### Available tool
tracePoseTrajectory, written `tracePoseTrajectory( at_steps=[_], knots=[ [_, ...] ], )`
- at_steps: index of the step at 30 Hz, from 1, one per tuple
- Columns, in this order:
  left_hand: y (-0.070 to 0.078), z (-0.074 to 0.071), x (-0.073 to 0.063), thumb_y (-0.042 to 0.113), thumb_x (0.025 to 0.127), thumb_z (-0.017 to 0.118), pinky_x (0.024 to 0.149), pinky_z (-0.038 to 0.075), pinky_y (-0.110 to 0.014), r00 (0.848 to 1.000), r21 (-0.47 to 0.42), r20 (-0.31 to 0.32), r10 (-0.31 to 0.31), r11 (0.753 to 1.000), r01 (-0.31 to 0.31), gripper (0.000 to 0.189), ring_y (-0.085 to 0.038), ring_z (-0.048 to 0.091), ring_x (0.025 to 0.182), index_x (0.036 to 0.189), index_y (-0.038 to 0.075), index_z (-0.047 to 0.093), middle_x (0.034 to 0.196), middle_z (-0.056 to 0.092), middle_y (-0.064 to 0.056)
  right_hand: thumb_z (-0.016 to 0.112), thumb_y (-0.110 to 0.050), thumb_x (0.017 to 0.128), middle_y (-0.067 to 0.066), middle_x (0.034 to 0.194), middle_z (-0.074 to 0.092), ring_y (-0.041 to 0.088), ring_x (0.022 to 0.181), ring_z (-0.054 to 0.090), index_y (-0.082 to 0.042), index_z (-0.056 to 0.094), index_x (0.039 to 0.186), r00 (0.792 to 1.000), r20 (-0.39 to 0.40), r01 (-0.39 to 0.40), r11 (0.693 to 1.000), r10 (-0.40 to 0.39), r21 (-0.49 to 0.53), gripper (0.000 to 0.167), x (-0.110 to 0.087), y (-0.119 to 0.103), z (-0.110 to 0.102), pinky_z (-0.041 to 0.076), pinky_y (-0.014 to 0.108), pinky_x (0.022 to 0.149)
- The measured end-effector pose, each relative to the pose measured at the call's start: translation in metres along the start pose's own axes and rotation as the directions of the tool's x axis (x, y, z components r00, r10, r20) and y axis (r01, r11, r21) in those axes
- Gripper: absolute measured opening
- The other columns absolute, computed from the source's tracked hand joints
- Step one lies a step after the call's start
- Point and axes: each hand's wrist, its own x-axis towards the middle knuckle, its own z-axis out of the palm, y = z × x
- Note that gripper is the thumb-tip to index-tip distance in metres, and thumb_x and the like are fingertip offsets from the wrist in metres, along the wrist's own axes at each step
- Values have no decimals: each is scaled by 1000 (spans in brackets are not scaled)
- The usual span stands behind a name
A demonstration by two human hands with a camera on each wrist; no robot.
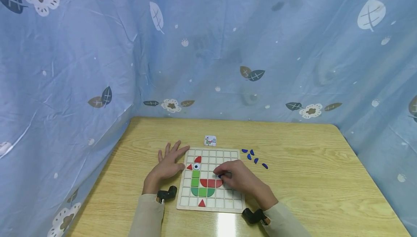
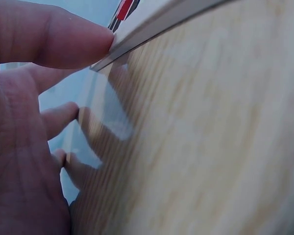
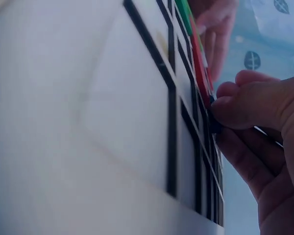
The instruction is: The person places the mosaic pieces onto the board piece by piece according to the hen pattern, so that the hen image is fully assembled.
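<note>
A white gridded board [image 1: 219, 203] lies on the table with flat coloured pieces in its cells. They include a round eye piece [image 1: 197, 166], a green square [image 1: 195, 174], a red row [image 1: 211, 183] and a red triangle [image 1: 202, 203]. Just above the row's right end, my right hand [image 1: 241, 179] pinches a small dark blue piece [image 3: 214, 117] between thumb and fingers; the fingers hide most of it. My left hand [image 1: 167, 165] rests at the board's left edge with spread fingers. Its thumb [image 2: 83, 39] touches that edge in the left wrist view.
Several blue half-round pieces [image 1: 249, 156] lie on the wooden table [image 1: 309, 179] right of the board. Behind the board is a small pattern card [image 1: 210, 140]. A blue patterned curtain [image 1: 208, 49] hangs around the table's back and sides.
</note>
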Motion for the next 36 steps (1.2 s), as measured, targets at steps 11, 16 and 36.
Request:
tracePoseTrajectory(
  at_steps=[11,16,36],
  knots=[
    [0,-1,0,11,90,65,126,-23,-73,1000,4,-6,-9,1000,9,81,-47,-17,169,168,22,47,185,10,-16,76,2,95,-4,112,84,4,103,74,-11,84,117,999,27,-20,1000,20,-8,27,4,-2,6,63,31,94],
    [0,-1,-1,11,90,65,125,-23,-74,1000,3,-6,-5,1000,5,81,-47,-17,169,169,22,46,185,10,-16,76,1,96,-3,113,84,7,103,76,-11,84,119,999,11,-32,999,32,-3,26,2,-4,7,64,33,96],
    [1,1,0,11,92,65,126,-22,-74,1000,17,-7,-3,1000,3,79,-48,-16,169,168,21,47,185,10,-16,85,-1,89,-5,113,84,12,97,79,-12,84,117,935,-270,-226,973,230,46,29,-55,19,-24,65,41,91]
  ],
)
